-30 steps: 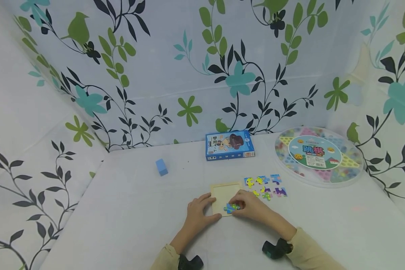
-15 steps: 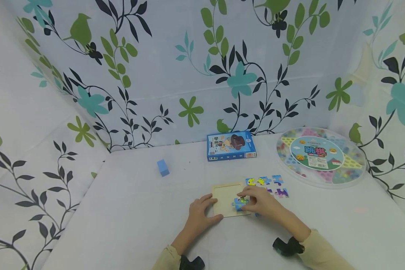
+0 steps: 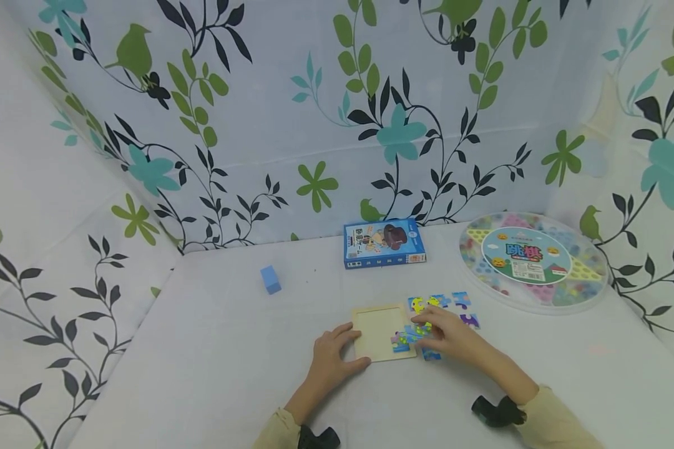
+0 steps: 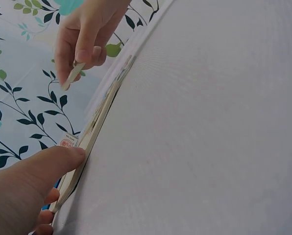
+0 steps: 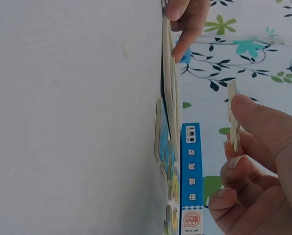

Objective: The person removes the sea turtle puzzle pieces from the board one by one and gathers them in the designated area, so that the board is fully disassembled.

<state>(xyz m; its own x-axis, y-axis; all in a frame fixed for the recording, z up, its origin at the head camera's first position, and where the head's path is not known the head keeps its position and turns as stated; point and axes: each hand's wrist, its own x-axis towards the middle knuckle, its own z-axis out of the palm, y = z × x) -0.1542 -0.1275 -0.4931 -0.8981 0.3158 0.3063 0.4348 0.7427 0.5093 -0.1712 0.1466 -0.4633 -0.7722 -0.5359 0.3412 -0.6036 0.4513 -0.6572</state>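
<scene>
A shallow wooden puzzle tray (image 3: pixel 375 333) lies flat on the white table. My left hand (image 3: pixel 332 357) holds its left side, the thumb at the near corner and the fingers along the edge. My right hand (image 3: pixel 449 335) is raised over the tray's right edge. Between thumb and fingers it pinches a jigsaw piece (image 5: pixel 233 117), which stands clear of the table in the right wrist view. In the tray's lower right corner a colourful piece (image 3: pixel 400 343) shows, partly overlapped by the held one. Several loose jigsaw pieces (image 3: pixel 460 299) lie right of the tray, some hidden by the right hand.
A blue game box (image 3: pixel 383 243) lies behind the tray. At the back right is a round, clear-lidded board game set (image 3: pixel 533 262). A small blue block (image 3: pixel 271 279) sits to the left. Patterned cloth (image 3: pixel 258 125) hangs behind the table.
My right hand has moved right across the tray with the pinched jigsaw piece, from its lower middle to its right edge. The left hand keeps its hold on the tray.
</scene>
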